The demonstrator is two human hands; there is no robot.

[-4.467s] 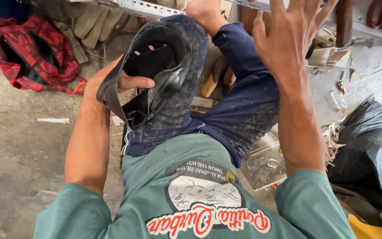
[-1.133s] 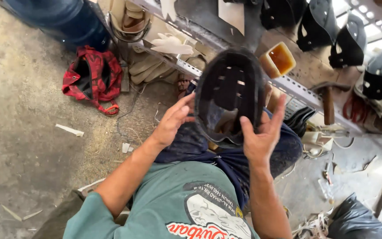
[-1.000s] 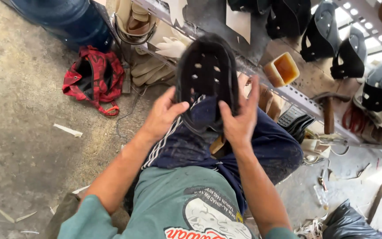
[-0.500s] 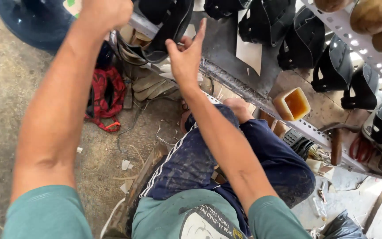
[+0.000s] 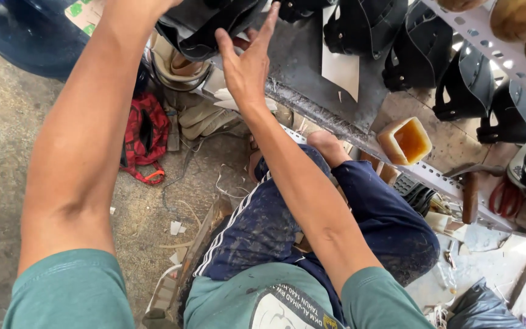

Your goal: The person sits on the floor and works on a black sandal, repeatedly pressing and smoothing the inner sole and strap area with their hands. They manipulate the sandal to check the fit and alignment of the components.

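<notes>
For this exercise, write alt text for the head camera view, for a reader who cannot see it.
Seated person's right hand presses open against a black helmet shell on a metal shelf; the left arm reaches past the frame's top. More shells line the shelf, beside an amber tub.

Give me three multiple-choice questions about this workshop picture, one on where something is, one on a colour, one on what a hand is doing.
1. Where does the small amber cup sit?
A. on the edge of the metal shelf
B. on the floor
C. on the person's lap

2. What colour is the cloth bag on the ground?
A. yellow
B. red and black
C. white

3. How is the right hand?
A. shut in a fist
B. resting on the knee
C. open, fingers spread, against the black shell

Answers: 1 A, the cup stands at the shelf's rim. 2 B, the bag shows red with black. 3 C, the palm is open against the shell; the left hand is cut off by the frame's top.
</notes>
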